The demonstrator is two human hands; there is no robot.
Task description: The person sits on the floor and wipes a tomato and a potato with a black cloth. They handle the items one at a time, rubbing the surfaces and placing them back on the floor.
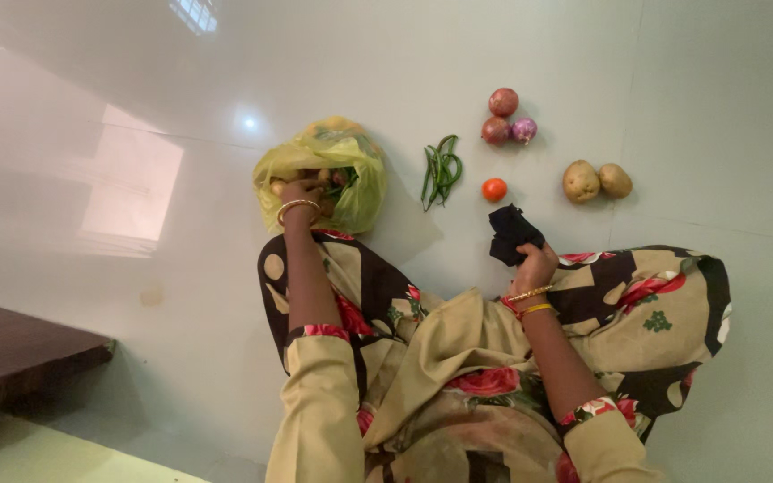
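The left hand point(301, 190) is reaching inside the yellow-green bag point(333, 165), fingers hidden so its grip cannot be told, and it is better lifting one vegetable slowly, while the right hand point(534, 266) is pinching the black cloth point(510, 231).

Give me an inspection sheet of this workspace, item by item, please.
Surface: glossy pale tiled floor, window glare.
Job's things: yellow-green plastic bag of vegetables; black cloth.
Clutter: green chillies, three onions, one tomato, two potatoes, laid in separate groups.
Hands: left hand reaching into the bag; right hand gripping the cloth.
Cables: nothing seen.
Surroundings: dark wooden furniture edge.
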